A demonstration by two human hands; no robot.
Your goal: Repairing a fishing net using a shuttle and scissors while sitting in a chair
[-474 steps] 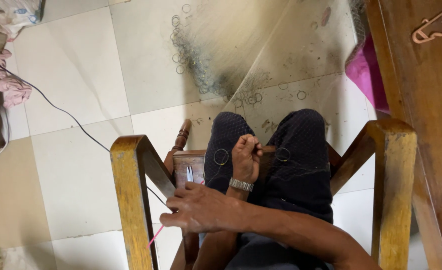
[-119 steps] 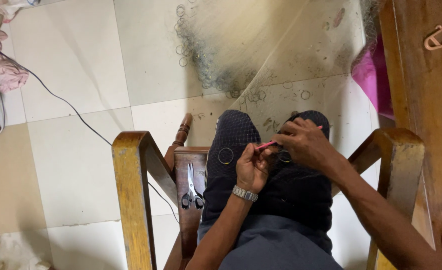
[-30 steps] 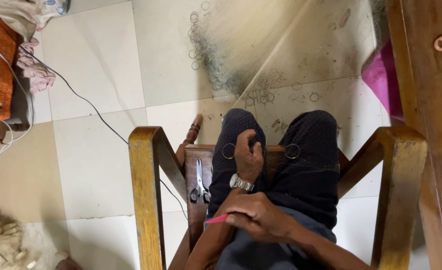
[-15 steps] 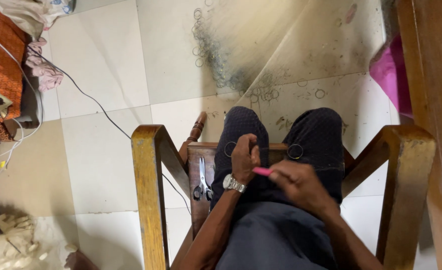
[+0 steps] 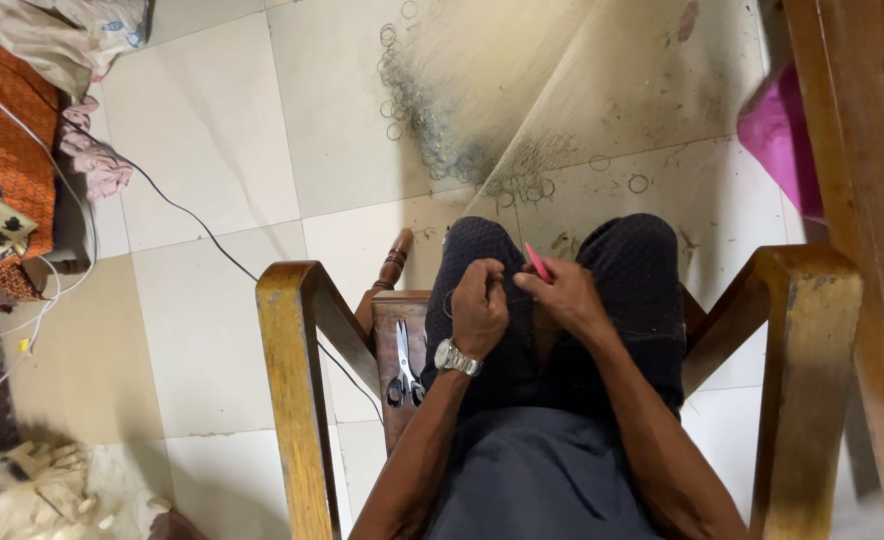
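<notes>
R hand point(image 5: 565, 292) pinches a pink stick point(image 5: 536, 261) w/ its long axis slanting up-left over the lap, tip just beside the L hand point(image 5: 480, 303), which is clenched, contents can't tell.

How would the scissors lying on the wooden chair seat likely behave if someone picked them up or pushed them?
The scissors look like thin metal with dark loop handles, so they are probably stiff and fairly light. Lying flat and closed on the chair seat, they would likely slide rather than roll. They rest on a narrow strip of seat, so a sideways push might tip them to the floor.
</notes>
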